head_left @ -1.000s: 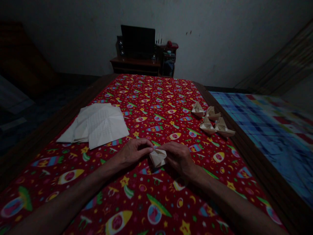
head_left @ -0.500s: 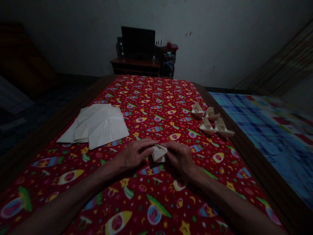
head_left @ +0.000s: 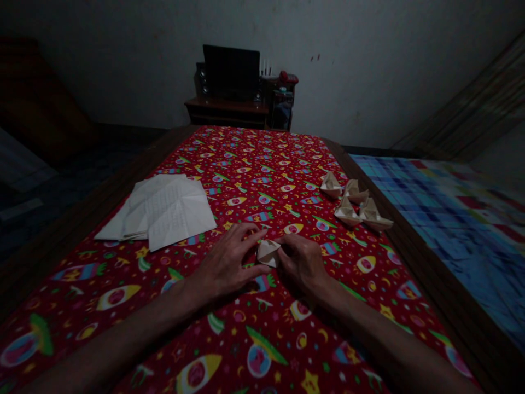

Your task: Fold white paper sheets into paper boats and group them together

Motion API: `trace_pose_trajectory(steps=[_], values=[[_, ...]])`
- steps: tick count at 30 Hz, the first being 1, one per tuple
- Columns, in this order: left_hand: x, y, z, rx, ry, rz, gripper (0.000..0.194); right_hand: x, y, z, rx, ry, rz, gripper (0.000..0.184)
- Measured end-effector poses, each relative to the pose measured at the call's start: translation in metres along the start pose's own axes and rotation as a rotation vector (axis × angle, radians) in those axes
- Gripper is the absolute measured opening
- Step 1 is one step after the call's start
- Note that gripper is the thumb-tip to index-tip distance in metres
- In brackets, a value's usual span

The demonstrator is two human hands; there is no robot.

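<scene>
A small folded piece of white paper (head_left: 268,254) lies between my hands, low over the red patterned cloth (head_left: 262,180). My right hand (head_left: 301,260) pinches its right side between thumb and fingers. Around its left side, my left hand (head_left: 232,257) is open, thumb and fingers spread apart, the thumb at the paper's lower edge and the fingertips near its top. Whether the left fingertips press on the paper is hard to see in the dim light.
A stack of white paper sheets (head_left: 176,213) lies to the left. Several folded paper boats (head_left: 348,210) stand in a group on the right. Behind the table, a dark monitor (head_left: 232,71) stands on a wooden desk (head_left: 227,106). A blue checked mat (head_left: 443,219) is at the right.
My left hand has opened, its thumb dropping down and away from the fingers. The folded paper has turned slightly. My right hand keeps its pinch in nearly the same place.
</scene>
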State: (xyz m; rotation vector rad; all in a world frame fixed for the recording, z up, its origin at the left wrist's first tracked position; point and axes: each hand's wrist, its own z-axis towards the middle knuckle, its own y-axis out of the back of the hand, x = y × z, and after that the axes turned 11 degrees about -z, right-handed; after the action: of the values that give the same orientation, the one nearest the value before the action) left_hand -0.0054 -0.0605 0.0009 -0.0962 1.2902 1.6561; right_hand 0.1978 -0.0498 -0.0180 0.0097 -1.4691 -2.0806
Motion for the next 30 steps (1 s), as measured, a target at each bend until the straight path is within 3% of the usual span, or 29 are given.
trace_pose_trajectory(steps=[2,5,9,14,22,26,30], values=[[-0.007,-0.007,-0.004,0.048,0.021,0.066,0.054,0.002,0.0,-0.001,-0.01,0.05,-0.123,0.008],[-0.008,-0.016,-0.008,0.026,0.043,0.071,0.03,0.004,0.0,-0.003,-0.043,0.138,-0.295,0.007],[-0.004,-0.018,-0.009,0.07,0.034,0.097,0.03,0.004,0.0,-0.004,-0.063,0.258,-0.405,0.011],[-0.005,-0.014,-0.01,0.161,-0.008,0.199,0.028,-0.003,0.002,-0.004,0.016,0.43,-0.415,0.024],[-0.006,-0.009,-0.009,0.285,-0.107,0.374,0.027,-0.007,0.01,0.001,0.11,0.526,-0.293,0.025],[-0.013,-0.007,-0.011,0.297,-0.076,0.368,0.022,-0.01,0.009,-0.001,0.085,0.495,-0.217,0.02],[-0.015,-0.013,-0.016,0.133,0.032,0.167,0.014,-0.017,0.007,-0.004,0.086,0.324,0.011,0.016]])
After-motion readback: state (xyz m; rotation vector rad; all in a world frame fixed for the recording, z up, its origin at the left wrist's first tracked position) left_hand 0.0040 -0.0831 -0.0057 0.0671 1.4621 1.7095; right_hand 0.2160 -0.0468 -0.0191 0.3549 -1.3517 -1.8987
